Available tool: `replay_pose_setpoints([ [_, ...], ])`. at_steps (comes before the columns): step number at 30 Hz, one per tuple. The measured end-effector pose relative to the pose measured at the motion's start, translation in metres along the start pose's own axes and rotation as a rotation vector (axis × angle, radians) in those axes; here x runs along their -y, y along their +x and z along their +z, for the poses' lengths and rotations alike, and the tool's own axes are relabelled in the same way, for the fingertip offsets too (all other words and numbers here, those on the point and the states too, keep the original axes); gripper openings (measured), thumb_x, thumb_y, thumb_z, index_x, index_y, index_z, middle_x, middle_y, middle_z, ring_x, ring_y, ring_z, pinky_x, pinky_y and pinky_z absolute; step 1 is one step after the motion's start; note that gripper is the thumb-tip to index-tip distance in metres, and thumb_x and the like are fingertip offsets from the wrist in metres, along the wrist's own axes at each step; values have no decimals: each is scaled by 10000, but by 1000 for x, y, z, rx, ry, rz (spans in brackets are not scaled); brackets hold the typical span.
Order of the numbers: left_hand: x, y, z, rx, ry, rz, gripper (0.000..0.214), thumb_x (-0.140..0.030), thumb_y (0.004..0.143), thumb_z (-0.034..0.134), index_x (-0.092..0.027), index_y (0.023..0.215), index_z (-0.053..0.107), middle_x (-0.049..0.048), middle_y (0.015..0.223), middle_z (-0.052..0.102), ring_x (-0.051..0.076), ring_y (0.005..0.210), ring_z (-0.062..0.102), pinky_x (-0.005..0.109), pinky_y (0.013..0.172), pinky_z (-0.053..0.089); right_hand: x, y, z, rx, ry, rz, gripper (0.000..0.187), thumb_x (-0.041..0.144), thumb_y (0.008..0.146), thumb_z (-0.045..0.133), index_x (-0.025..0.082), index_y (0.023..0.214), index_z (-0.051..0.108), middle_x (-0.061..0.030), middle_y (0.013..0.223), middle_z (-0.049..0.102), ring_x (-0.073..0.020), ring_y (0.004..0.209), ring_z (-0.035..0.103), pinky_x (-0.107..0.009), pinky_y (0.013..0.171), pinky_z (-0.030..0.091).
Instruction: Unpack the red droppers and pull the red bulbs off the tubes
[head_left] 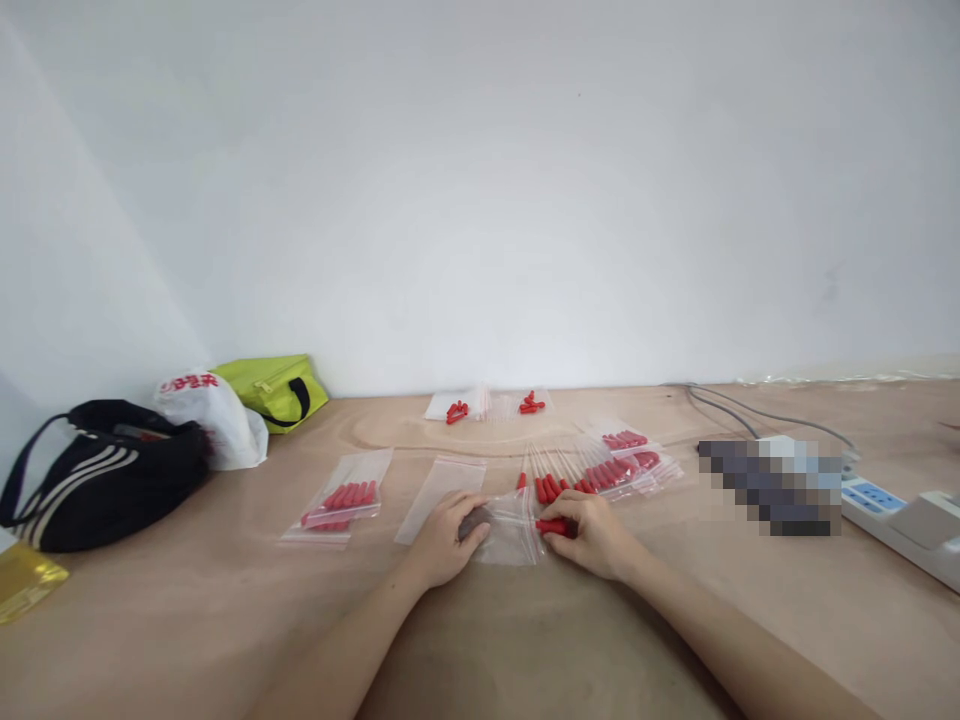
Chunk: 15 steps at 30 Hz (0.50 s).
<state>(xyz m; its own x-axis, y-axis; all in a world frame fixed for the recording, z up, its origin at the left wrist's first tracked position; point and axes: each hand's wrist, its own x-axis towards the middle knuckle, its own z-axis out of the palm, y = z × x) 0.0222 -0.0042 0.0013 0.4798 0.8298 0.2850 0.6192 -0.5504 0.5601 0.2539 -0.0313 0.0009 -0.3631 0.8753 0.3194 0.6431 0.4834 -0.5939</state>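
Note:
My left hand [446,540] is closed on a clear zip bag [510,548] lying on the table. Something dark grey [472,522] shows between its thumb and fingers; I cannot tell what it is. My right hand [592,532] pinches thin red-handled tools [552,526] at the bag's right-hand mouth. Their pale shafts point left and appear to lie inside the bag. Just beyond my right hand, several loose red-handled tools [551,488] lie fanned out with their thin shafts pointing away. Another zip bag [442,485], flat and without visible contents, lies beyond my left hand.
Filled bags of red-handled tools [349,495] lie left, with more filled bags [622,468] right. Small red pieces [531,403] rest on bags near the wall. A black bag [105,480], white plastic bag [214,420] and lime pouch [281,390] stand left; a power strip [885,505] lies right.

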Motion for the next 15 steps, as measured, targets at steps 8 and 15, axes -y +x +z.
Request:
replay_pose_setpoints([
  [8, 3, -1, -1, 139, 128, 50, 409, -252, 820, 449, -214, 1227, 448, 77, 1273, 459, 218, 1192, 376, 423, 997, 304, -27, -1, -50, -30, 366, 195, 135, 247, 633, 599, 185, 729, 671, -14, 731, 653, -138, 655, 583, -235, 589, 452],
  [15, -4, -1, -4, 251, 310, 64, 383, -268, 849, 410, -338, 1225, 439, 38, 1352, 352, 253, 1245, 291, 473, 1000, 263, -54, 3, -75, -446, 414, 377, 219, 337, 632, 589, 154, 735, 654, -33, 677, 645, -134, 589, 568, -251, 561, 457],
])
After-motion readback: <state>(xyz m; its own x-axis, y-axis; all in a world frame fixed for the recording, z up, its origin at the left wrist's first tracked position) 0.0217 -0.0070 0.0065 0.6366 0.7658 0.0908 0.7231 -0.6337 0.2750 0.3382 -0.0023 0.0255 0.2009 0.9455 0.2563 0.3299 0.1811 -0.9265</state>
